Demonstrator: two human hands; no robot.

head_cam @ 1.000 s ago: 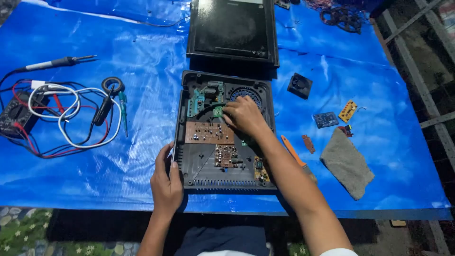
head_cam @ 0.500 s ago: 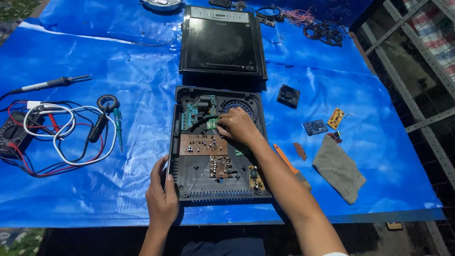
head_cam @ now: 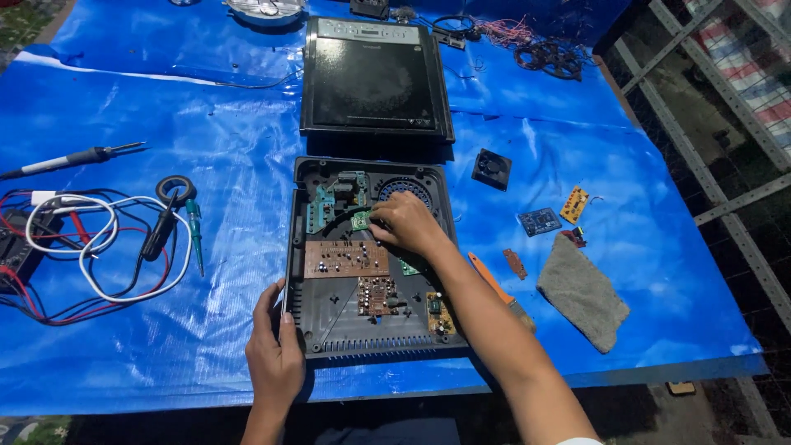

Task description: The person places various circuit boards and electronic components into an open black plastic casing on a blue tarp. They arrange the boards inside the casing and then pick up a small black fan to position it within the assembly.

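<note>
Hands: two, left hand (head_cam: 276, 356) and right hand (head_cam: 405, 224), on one opened casing (head_cam: 329, 330).

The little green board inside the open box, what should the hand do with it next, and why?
Probably lift it gently clear. The right hand already pinches the small green board, and the left hand steadies the open black case at its near corner.

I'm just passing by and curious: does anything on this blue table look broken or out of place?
The black appliance base lies open, its circuit boards bared, and its glass top panel sits apart behind it. Small boards lie loose to the right. Nothing looks spilled.
</note>
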